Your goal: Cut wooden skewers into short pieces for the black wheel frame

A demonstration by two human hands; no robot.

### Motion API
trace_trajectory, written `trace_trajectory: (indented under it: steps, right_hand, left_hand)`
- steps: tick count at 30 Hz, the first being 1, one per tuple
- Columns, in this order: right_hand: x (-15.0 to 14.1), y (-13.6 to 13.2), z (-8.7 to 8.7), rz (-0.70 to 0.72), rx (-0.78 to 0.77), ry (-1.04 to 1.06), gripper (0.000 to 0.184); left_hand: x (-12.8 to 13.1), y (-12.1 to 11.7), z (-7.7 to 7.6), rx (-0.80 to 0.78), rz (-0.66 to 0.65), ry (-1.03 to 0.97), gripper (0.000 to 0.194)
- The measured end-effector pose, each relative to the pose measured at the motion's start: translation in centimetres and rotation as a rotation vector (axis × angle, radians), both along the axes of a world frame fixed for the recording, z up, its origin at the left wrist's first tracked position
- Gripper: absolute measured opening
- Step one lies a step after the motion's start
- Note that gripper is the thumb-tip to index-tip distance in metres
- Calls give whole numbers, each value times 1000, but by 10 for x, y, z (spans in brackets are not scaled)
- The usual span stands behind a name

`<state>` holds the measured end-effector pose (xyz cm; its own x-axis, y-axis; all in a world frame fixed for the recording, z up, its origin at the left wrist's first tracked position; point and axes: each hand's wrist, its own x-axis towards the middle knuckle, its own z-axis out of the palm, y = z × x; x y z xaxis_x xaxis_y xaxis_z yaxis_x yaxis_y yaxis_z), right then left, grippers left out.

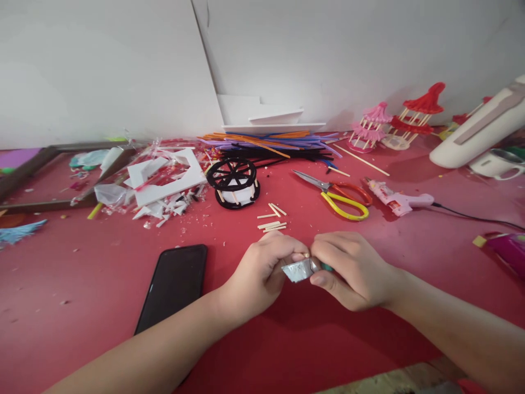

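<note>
Nearest, on the red table (246, 361), the right hand (356, 268) is closed round a silver tool (298, 270), a bit of teal showing under its fingers; the left hand (262, 268) is curled with its fingertips at the tool's silver end, though whether it grips the tool or something small beside it I cannot tell; the tool sits between both hands, above the table, and if its edge is sharp, a slip could nick those close left fingertips.

The phone (174, 287) lies beside the left forearm, where a careless elbow might shove it; just beyond the hands lie short sticks (272, 225), loose enough that a brushing knuckle would scatter them; farther on stands a black frame (232, 183) on thin posts, which a knock could loosen; to its right lie scissors (346, 205), then a glue gun (404, 202), whose cord (471, 212) could drag it if caught, and whose nozzle would burn if hot; farthest, pipe cleaners (262, 145) and two small towers (418, 109), light enough to topple if bumped.
</note>
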<state>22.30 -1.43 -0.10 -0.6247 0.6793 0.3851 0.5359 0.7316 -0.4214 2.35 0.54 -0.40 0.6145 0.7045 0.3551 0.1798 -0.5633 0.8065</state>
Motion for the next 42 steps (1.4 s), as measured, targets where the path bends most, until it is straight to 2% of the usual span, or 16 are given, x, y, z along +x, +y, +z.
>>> trace_trajectory:
  steps: [12,19,26,34,37,40,42]
  right_hand:
    - [1,0,0,3,-42,18,30]
    - [0,-2,-1,11,-51,31,31]
    - [-2,-4,1,-21,-79,101,29]
    - [-8,-6,2,-109,8,67,27]
    - [-2,1,3,-219,-30,60,28]
    - [9,12,2,-489,-52,47,32]
    - [13,18,-2,-596,-31,-8,31]
  left_hand:
    - [-1,-1,0,28,-4,2,20]
    - [-2,-1,-1,40,-6,-1,14]
    - [-3,0,3,156,10,-26,17]
    - [-5,3,5,226,68,-16,33]
    - [-5,-2,5,247,25,-52,33]
    - [-4,-7,5,211,-99,-75,31]
    - [-3,-7,4,87,-22,-68,25]
